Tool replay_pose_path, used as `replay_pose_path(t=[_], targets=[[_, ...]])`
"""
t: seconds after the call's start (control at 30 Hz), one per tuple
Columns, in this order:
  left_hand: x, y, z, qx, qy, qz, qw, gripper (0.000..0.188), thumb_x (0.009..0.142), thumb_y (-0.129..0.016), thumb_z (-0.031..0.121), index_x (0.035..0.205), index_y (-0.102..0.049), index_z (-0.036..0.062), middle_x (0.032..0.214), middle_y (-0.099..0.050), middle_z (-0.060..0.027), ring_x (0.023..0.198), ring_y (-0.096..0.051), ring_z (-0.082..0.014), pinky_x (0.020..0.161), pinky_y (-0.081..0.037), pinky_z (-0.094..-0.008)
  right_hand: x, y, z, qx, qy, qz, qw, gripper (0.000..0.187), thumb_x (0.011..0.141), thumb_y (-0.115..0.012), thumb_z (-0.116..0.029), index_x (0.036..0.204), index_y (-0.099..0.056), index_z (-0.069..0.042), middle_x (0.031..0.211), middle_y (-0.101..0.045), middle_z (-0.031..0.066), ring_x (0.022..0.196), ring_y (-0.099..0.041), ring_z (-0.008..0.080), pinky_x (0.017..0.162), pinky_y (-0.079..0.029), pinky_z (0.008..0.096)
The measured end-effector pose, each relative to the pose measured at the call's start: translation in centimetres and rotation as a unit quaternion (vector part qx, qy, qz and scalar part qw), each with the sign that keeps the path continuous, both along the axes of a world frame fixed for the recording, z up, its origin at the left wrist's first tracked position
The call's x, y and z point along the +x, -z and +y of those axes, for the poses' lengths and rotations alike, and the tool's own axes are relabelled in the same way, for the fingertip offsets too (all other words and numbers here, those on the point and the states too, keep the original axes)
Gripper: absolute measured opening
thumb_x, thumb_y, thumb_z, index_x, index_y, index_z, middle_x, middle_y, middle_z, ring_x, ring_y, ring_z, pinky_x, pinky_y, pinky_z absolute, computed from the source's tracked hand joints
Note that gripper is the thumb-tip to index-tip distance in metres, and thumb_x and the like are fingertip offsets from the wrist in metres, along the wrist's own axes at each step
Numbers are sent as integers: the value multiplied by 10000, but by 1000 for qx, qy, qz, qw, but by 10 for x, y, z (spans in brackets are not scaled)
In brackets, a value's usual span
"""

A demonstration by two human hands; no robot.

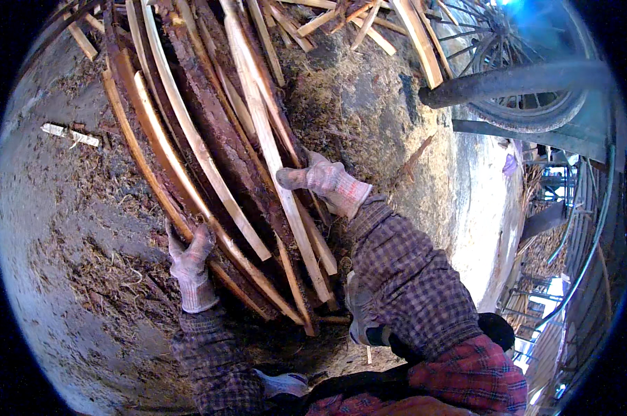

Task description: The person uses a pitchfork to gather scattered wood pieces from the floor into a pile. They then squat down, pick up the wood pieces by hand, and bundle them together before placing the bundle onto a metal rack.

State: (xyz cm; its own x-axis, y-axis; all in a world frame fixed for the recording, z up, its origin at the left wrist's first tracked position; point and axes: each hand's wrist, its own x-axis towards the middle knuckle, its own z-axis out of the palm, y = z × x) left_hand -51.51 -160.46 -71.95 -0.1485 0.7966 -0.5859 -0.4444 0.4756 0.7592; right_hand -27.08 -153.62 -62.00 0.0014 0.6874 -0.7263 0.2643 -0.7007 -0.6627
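Wood strips: your long bundle runs from the top edge, left of centre, down to mid-frame, some pieces pale, some barky.
Left hand: gloved, left of centre, and you've got it closed around the outer left strip.
Right hand: also gloved, about mid-frame, gripping the bundle's right side, thumb across a pale strip.
Loose bit: short whitish piece on the ground, upper left.
Wheel: spoked wheel, upper right, behind a thick grey bar.
Feet: your shoe shows bottom centre.
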Motion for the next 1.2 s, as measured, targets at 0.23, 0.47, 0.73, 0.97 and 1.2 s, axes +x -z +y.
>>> replay_pose_path(t=[0.23,0.47,0.73,0.97,1.2], targets=[[-20,18,-11,31,23,-150,988,593,765,-624,351,1239,-426,54,1119,-541,-100,860,-587,-234,704,-512,-350,14,60,-22,117,-76,-40,989,733,646,-690,-506,1178,-459,-58,887,-565,69,778,-522,185,698,-455,294],[-61,46,-30,-6,-39,-208,977,562,777,-611,353,1207,-445,32,1066,-576,-108,896,-593,-270,773,-510,-384,-30,72,-47,63,-69,8,996,795,654,-706,-440,1262,-353,-70,984,-563,99,633,-497,202,549,-502,341],[-70,65,-43,-24,57,-162,985,585,859,-463,478,1190,-463,-5,1059,-583,-83,871,-588,-219,766,-498,-338,-23,74,-48,18,-50,2,999,424,782,-556,-309,1125,-467,-77,874,-593,44,638,-533,165,554,-477,286],[-81,102,-50,-68,31,-221,972,430,861,-513,353,1117,-520,7,1004,-604,-112,819,-609,-257,739,-518,-365,-4,83,-72,-19,17,-18,1000,213,894,-425,-194,1006,-568,-84,778,-619,-4,642,-564,133,558,-455,238],[-75,90,-41,-107,-9,-182,977,445,874,-482,401,1073,-549,8,940,-623,-83,761,-616,-217,695,-522,-338,-25,59,-54,-94,190,151,966,133,848,-485,-166,818,-566,-65,727,-578,12,645,-527,143,617,-437,256]])
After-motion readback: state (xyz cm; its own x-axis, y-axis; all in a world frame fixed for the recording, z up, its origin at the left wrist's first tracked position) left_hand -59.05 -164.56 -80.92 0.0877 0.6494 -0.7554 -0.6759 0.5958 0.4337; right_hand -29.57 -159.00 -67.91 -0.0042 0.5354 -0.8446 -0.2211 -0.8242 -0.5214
